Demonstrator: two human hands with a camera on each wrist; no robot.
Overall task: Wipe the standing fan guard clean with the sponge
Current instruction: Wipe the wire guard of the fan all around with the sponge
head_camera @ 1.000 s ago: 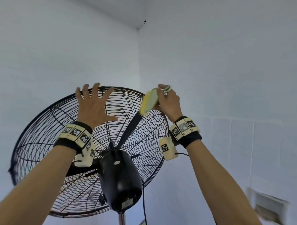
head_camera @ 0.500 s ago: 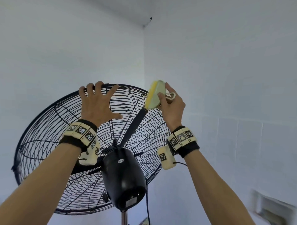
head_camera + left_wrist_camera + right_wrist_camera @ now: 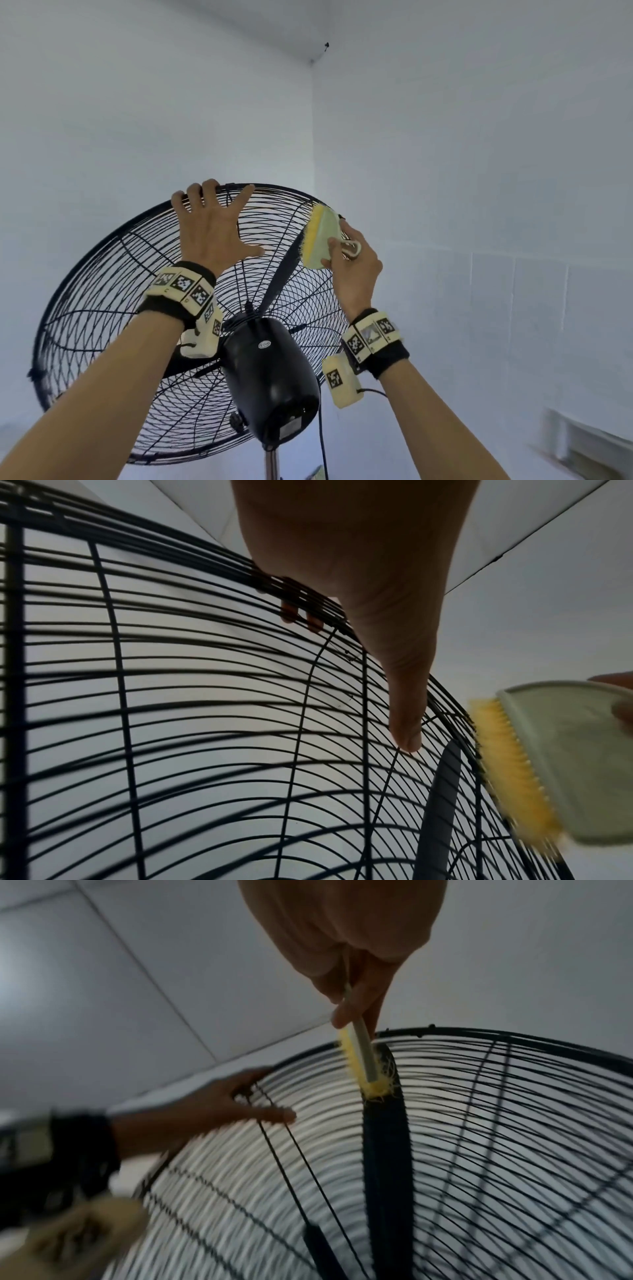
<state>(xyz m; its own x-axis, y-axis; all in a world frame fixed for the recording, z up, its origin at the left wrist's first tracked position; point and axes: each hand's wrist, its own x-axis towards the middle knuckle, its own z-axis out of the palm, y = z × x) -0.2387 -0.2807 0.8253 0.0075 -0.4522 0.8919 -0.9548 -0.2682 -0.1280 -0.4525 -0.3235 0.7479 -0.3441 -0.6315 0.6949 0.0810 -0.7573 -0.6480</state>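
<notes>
Left hand hooking fingertips over round black wire fan guard, right hand pinching yellow-bristled, green-backed sponge against it, motor badge unreadable

Free room lies above the fan guard and right of it, before the wall. The motor housing juts out at its centre; the left hand and the sponge occupy the upper rim.

Both forearms reach up and away from the body. The left hand is splayed wide, its fingertips hooked over the top rim of the fan guard and its thumb stretched right. To its right, the right hand pinches the sponge between thumb and fingers.
</notes>
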